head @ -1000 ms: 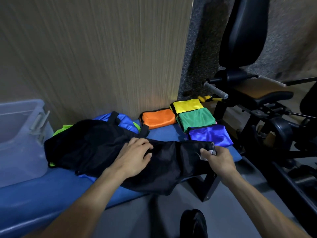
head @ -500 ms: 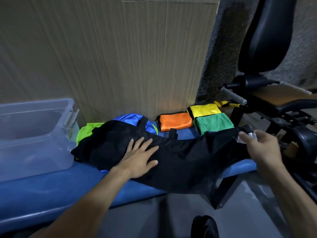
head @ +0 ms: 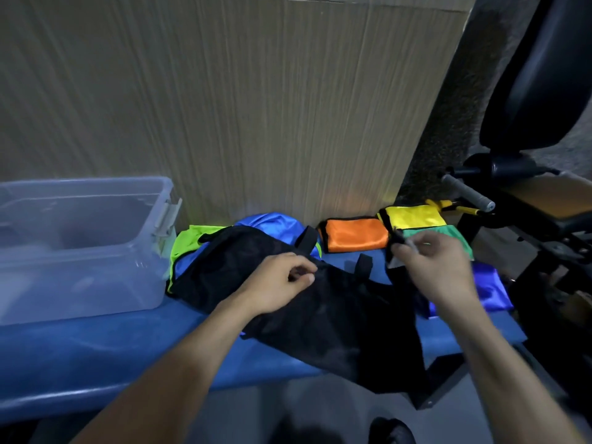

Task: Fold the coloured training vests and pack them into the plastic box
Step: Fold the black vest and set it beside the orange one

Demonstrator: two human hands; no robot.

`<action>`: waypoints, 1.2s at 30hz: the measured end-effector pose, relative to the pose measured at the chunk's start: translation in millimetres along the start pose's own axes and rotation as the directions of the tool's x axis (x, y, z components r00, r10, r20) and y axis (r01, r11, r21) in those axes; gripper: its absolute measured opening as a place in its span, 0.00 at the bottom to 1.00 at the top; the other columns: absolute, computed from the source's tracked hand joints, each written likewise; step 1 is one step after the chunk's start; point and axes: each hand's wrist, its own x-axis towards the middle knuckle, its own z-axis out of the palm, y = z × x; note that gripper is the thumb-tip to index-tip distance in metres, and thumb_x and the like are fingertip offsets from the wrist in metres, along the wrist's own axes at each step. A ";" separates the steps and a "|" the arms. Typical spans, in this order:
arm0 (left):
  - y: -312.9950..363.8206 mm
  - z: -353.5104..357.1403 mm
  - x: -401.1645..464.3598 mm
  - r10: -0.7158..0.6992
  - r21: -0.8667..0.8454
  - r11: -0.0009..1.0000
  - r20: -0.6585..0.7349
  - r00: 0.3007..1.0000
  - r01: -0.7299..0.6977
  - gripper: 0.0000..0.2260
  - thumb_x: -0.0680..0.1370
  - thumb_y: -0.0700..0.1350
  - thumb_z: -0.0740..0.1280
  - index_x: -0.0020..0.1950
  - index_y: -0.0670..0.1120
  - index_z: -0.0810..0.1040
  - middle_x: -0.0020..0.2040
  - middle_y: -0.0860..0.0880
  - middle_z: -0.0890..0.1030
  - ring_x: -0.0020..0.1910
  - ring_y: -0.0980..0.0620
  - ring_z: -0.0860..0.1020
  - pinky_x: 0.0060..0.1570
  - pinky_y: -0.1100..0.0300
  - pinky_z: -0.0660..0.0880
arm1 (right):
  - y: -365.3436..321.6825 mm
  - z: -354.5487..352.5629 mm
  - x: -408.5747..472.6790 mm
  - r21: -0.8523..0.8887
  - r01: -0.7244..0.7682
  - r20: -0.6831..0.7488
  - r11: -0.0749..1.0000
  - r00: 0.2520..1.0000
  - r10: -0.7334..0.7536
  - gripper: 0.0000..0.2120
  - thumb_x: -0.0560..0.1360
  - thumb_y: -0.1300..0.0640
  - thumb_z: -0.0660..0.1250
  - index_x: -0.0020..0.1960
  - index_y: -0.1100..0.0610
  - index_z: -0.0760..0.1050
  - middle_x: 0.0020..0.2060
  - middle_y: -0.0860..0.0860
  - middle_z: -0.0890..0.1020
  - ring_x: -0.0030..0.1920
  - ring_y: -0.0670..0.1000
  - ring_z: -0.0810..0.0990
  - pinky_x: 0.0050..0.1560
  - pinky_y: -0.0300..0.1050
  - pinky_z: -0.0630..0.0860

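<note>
A black mesh vest (head: 320,312) lies spread across the blue padded bench (head: 96,354), one end hanging over the front edge. My left hand (head: 282,283) rests on its middle with fingers curled, pinching the fabric. My right hand (head: 439,270) pinches the vest's right end with its white label and holds it lifted. Folded orange (head: 354,233), yellow (head: 413,216), green (head: 461,243) and purple (head: 490,286) vests sit at the bench's right end. Unfolded blue (head: 272,221) and lime (head: 187,245) vests lie under the black one. The clear plastic box (head: 80,251) stands at the left.
A wood-grain panel (head: 256,107) rises right behind the bench. Black gym equipment with a padded seat (head: 531,91) and a grey handle (head: 467,193) crowds the right side. Grey floor lies in front, with a dark shoe tip (head: 390,431) at the bottom edge.
My right hand has lifted the vest's right end and carried it leftward, over the folded vests. My left hand went from flat on the fabric to curled and pinching it.
</note>
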 end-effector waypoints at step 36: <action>-58.6 -38.5 14.7 -0.073 -0.349 0.935 -0.028 0.997 0.058 0.10 0.78 0.45 0.63 0.42 0.39 0.70 0.38 0.50 0.68 0.41 0.56 0.70 0.48 0.50 0.72 | -42.1 178.0 21.0 0.271 0.026 0.425 0.962 0.894 -0.144 0.09 0.80 0.63 0.63 0.57 0.52 0.74 0.34 0.50 0.81 0.27 0.50 0.77 0.28 0.45 0.73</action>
